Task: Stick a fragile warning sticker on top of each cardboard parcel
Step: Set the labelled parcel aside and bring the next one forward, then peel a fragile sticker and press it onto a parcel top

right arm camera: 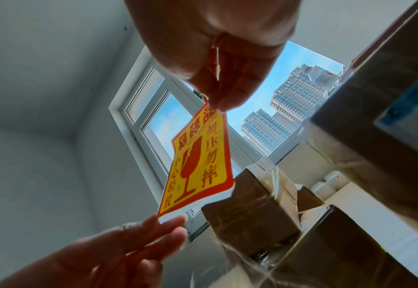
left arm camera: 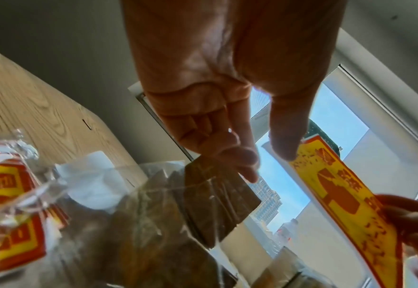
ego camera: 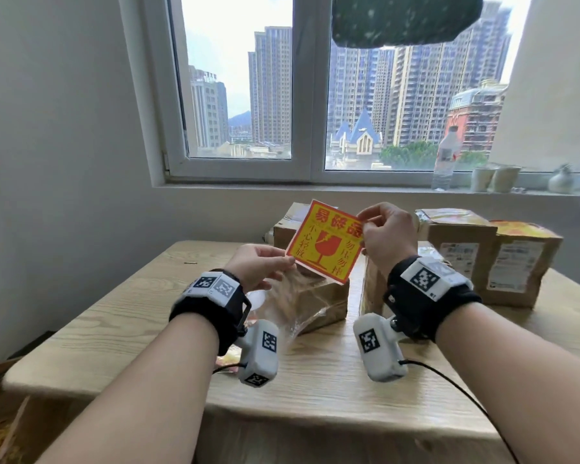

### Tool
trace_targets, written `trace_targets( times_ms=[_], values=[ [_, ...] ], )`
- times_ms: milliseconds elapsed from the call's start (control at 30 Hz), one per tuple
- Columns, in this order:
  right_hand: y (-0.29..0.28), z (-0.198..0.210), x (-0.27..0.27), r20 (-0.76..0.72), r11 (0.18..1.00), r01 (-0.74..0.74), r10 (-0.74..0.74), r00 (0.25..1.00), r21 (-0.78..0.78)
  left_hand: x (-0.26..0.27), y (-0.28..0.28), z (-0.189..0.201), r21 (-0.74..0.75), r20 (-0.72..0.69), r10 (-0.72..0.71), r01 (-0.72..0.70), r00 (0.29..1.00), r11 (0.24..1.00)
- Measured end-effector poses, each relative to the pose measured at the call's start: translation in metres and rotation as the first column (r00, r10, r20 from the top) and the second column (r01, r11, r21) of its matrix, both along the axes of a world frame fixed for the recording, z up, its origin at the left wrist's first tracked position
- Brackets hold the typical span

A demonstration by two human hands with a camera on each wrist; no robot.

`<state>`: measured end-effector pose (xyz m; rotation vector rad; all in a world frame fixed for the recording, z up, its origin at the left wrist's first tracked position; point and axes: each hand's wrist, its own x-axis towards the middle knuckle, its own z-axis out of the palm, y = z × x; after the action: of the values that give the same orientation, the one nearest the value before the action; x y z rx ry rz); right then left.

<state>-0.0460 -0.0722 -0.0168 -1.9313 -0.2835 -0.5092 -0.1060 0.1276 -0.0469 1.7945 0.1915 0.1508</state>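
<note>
A pale wood-grain table [ego camera: 121, 316] carries several cardboard parcels [ego camera: 462, 252] toward its far side, one nearer parcel [ego camera: 318, 296] under clear plastic wrap; above it, in the air, tilts the red-and-yellow fragile sticker [ego camera: 325, 242], held at opposite corners; the left hand [ego camera: 258, 266] pinches the lower-left corner between thumb and fingertips, other fingers loosely extended; the right hand [ego camera: 387, 232] pinches the upper-right corner, fingers curled; a water bottle [ego camera: 446, 159] stands on the windowsill.
</note>
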Motion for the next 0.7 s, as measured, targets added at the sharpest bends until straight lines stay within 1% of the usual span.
trace_targets(
  times_ms=[133,200,333,367,433,467,500,533,600,633,700],
  values=[
    [-0.013,-0.002,0.005,0.008,0.999,0.044,-0.045,0.999,0.009,0.003,-0.013,0.004,-0.031,0.012,-0.021,0.021,1.000,0.999],
    [-0.018,-0.004,0.006,-0.005,0.999,0.041,-0.041,0.999,0.004,0.004,-0.016,0.003,-0.032,0.014,-0.029,0.030,0.999,0.999],
    [-0.025,-0.011,0.010,-0.032,0.997,0.050,-0.052,0.998,-0.052,0.007,-0.019,0.000,-0.066,0.044,-0.039,0.042,0.998,0.997],
    [-0.026,-0.012,0.010,-0.009,0.995,0.066,-0.067,0.998,-0.079,0.007,-0.020,0.000,-0.077,0.052,-0.041,0.045,0.998,0.996],
    [-0.026,-0.013,0.007,0.094,0.988,0.101,-0.091,0.991,-0.113,0.008,-0.024,0.003,-0.111,0.082,-0.047,0.056,0.996,0.992],
    [-0.025,-0.011,0.004,0.150,0.991,0.081,-0.064,0.987,-0.108,0.009,-0.026,0.005,-0.134,0.102,-0.047,0.061,0.994,0.989],
    [-0.022,-0.009,0.000,0.183,0.995,0.011,0.008,0.983,-0.100,0.010,-0.028,0.007,-0.156,0.121,-0.046,0.064,0.992,0.986],
    [-0.019,-0.007,-0.003,0.191,0.991,-0.092,0.110,0.975,-0.101,0.011,-0.030,0.010,-0.170,0.136,-0.046,0.069,0.990,0.983],
    [-0.014,-0.005,-0.007,0.134,0.954,-0.270,0.287,0.949,-0.133,0.013,-0.034,0.015,-0.174,0.155,-0.080,0.107,0.985,0.979],
    [-0.013,-0.005,-0.008,0.110,0.937,-0.314,0.331,0.937,-0.151,0.014,-0.036,0.017,-0.172,0.163,-0.108,0.136,0.981,0.976],
    [-0.013,-0.006,-0.006,0.097,0.928,-0.334,0.352,0.931,-0.162,0.015,-0.039,0.020,-0.172,0.172,-0.145,0.174,0.974,0.970]
  ],
)
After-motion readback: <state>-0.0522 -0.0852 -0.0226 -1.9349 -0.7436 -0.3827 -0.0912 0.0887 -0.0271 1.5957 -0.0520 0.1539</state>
